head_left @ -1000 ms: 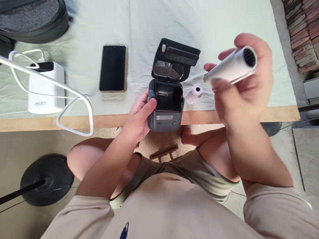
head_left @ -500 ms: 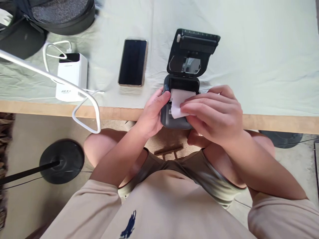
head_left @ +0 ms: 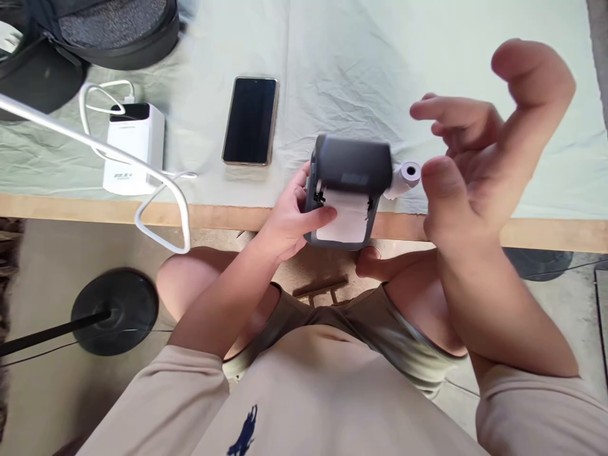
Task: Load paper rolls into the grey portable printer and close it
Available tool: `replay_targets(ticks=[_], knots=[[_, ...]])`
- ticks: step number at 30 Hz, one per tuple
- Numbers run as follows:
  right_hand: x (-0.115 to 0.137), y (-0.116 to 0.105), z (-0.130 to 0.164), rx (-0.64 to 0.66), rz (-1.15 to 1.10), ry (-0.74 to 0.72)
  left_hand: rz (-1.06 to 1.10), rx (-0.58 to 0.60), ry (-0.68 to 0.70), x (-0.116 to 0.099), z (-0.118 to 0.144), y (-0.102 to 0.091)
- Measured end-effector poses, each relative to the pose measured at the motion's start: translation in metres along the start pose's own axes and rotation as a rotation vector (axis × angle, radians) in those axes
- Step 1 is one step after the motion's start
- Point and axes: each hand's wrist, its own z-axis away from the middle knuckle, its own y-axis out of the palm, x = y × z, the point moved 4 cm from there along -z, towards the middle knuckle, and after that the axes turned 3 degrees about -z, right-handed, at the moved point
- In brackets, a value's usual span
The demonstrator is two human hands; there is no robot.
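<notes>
Your left hand (head_left: 289, 218) grasps the small grey printer (head_left: 349, 190) at the bench (head_left: 95, 209) edge, thumb across its front, fingers (head_left: 300, 183) wrapped on its left side. The lid is shut, and a white paper strip (head_left: 346, 218) hangs out just right of your thumb. Your right hand (head_left: 479, 158) is raised above the bench, fingers spread and released, holding nothing. A paper roll (head_left: 403, 177) lies between that hand and the printer.

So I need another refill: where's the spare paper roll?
The spare paper roll lies on the cloth-covered table, against the printer's right side, near the front edge.
</notes>
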Motion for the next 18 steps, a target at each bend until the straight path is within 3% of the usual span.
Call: replay_targets(ticks=[5,7,12,15,18], knots=[[0.023,0.000,0.006,-0.052,0.008,0.008,0.080,-0.008,-0.004,-0.006,0.004,0.004],[0.030,-0.001,0.011,-0.036,0.048,0.103,0.108,-0.040,-0.008,-0.008,0.006,0.007],[0.035,0.004,0.027,0.242,0.060,0.353,0.075,-0.081,0.023,-0.009,0.012,0.013],[0.033,0.015,0.033,0.350,-0.029,0.388,0.054,-0.005,0.064,-0.008,0.013,0.010],[0.030,0.026,0.035,0.370,-0.026,0.341,0.023,0.101,0.117,-0.007,0.013,0.005]])
